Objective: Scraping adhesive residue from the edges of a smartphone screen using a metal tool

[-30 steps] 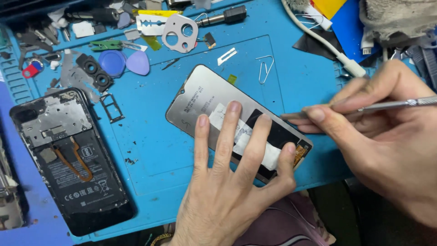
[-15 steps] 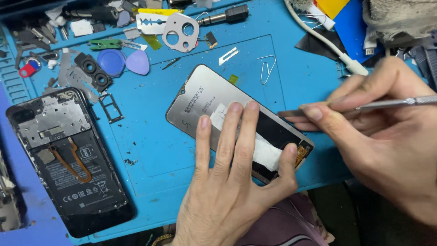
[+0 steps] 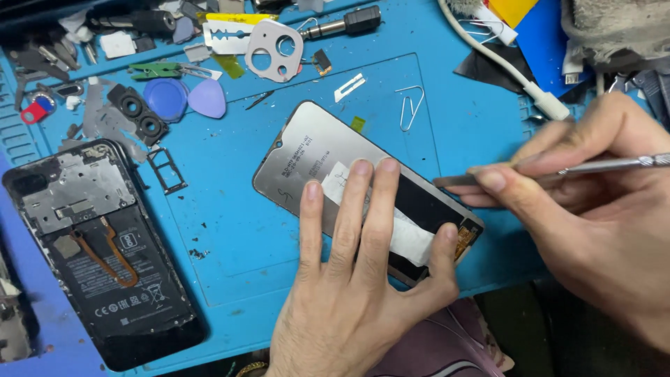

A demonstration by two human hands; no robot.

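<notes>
The left hand (image 3: 356, 279) lies palm down on a detached phone display panel (image 3: 314, 157), its fingers (image 3: 345, 223) spread flat across the panel's back and over a white paper strip (image 3: 412, 241) stuck there, while the thumb reaches the panel's lower right corner beside a small orange flex connector (image 3: 465, 239). The panel rests face down and slanted on a blue repair mat (image 3: 237, 237), near the middle of the bench, its notched top end pointing up and to the left. The right hand (image 3: 593, 209) comes in from the right edge and pinches a thin metal spudger (image 3: 579, 167) between thumb and forefinger; the tool's flat tip sits just at the panel's right edge, though whether it touches cannot be told. To the left, well apart from the panel, an opened black phone body (image 3: 105, 258) lies with its back cover off, showing a metal shield, the battery and an orange flex cable. Between them lies a small SIM tray (image 3: 166, 171). Along the top of the mat sit a grey camera bezel plate (image 3: 274, 49), a razor blade (image 3: 225, 33), two blue guitar-pick openers (image 3: 207, 99), a black dual-lens camera module (image 3: 137, 114), a paperclip (image 3: 410, 106) and a white cable (image 3: 516, 77).
</notes>
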